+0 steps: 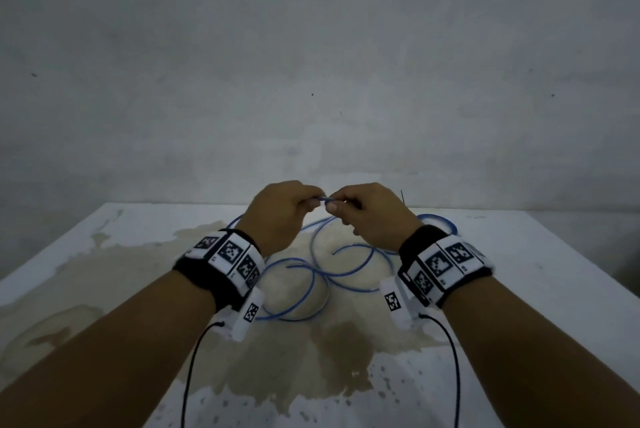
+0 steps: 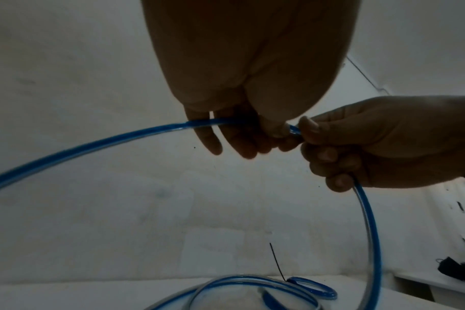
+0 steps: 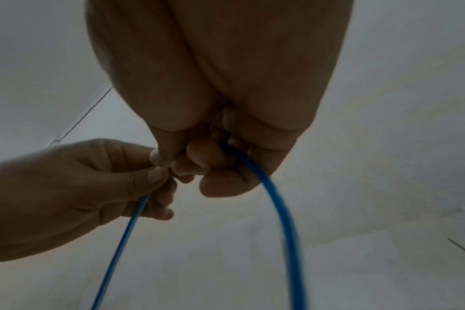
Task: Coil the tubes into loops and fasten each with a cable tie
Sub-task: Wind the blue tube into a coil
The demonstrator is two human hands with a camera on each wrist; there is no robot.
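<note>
Blue and half-clear, raised above the surface (image 1: 519, 254): the held tube (image 1: 320, 199), caught at one short span between the left hand (image 1: 280, 213) and the right hand (image 1: 370, 216). Both hands clenched on it, fingertips nearly touching, thumb and forefinger pinching from either side. Long axis of that span left to right, roughly level, across the body. Neither hand nearer than the other, since both already grip it.

Below the wrists and closer to the body, the loose tubes (image 1: 311, 275), sprawled in open overlapping curves on the surface, not yet gathered. Probably early in a coil, with the next turn to be drawn up from that slack underneath.

From the head view, only the pinched span and the sprawl, with no sign of how the two join. From the left wrist view, more: the tube (image 2: 93, 142) sweeping out to the left from under the left hand (image 2: 252, 63), passing through the curled fingers of the right hand (image 2: 385, 142), then dropping in a long arc to the surface. Also there, a small wound coil (image 2: 313, 290) with a black cable tie (image 2: 276, 262) standing up from it, on the right hand's side. From the right wrist view, two strands of tube (image 3: 279, 209) falling away, one from each hand; the surface itself out of sight, picture soft.
</note>
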